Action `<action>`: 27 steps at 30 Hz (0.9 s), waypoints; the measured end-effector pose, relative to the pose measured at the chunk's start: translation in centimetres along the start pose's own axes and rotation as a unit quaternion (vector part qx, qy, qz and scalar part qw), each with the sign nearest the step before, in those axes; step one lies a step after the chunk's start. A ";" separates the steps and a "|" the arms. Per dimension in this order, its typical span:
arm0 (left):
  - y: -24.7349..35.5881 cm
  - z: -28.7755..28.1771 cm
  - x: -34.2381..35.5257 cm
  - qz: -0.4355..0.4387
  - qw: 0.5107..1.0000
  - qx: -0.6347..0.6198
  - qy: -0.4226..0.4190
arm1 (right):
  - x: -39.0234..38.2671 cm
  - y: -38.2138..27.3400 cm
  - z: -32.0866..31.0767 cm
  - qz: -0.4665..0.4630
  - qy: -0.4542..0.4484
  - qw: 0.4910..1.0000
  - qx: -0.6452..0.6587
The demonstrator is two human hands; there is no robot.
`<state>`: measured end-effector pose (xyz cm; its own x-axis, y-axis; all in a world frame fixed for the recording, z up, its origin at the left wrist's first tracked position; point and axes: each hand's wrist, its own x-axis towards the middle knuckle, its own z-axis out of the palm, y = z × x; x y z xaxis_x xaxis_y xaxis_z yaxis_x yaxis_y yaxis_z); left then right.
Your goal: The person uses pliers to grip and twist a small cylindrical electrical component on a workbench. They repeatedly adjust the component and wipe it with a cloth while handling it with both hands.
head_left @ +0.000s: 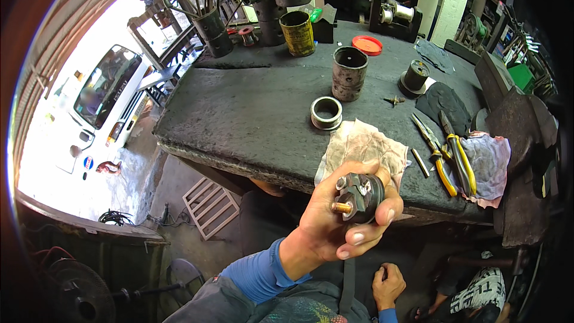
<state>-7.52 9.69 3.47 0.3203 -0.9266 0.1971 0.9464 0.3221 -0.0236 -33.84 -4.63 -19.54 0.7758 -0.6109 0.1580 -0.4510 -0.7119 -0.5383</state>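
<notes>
My left hand (323,221) is raised near the table's front edge, palm toward me. Its thumb and fingers curl around a black round terminal cap (362,198) with a brass-coloured threaded stud, which looks like a solenoid cap. Lower down, close to my lap, my right hand (388,287) has its fingers curled in, and nothing shows in it. Just behind the cap lies a stained cloth (365,143). Beyond the cloth are a short metal ring (326,121) and a worn open metal cylinder (349,78). A thin metal pin (420,163) lies right of the cloth.
Yellow-handled pliers (459,164) rest on a second cloth (490,158). Further back sit a small coil-like part (415,78), a red lid (367,45) and a yellow can (297,33). A person (483,293) is low at the bottom right; a white truck (101,104) stands outside.
</notes>
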 end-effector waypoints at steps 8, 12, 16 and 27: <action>-1.6 2.2 -0.1 0.203 0.896 0.313 0.240 | 0.1 0.2 0.2 -0.001 0.012 1.000 -0.009; -1.9 2.5 -0.9 0.348 0.715 0.578 0.184 | 0.4 -0.2 0.1 -0.006 0.018 1.000 0.002; -2.1 2.5 -1.2 0.376 0.651 0.646 0.131 | 0.3 -0.1 0.0 0.000 0.009 1.000 -0.008; -2.1 2.3 -1.8 0.357 0.724 0.583 0.089 | 0.5 -0.2 -0.2 -0.003 0.016 1.000 -0.008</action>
<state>-10.22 11.12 5.37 0.8096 -0.4196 0.4103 -0.1088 0.5798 0.8075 -33.46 -4.86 -19.19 0.7638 -0.6174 0.1880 -0.4540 -0.7210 -0.5235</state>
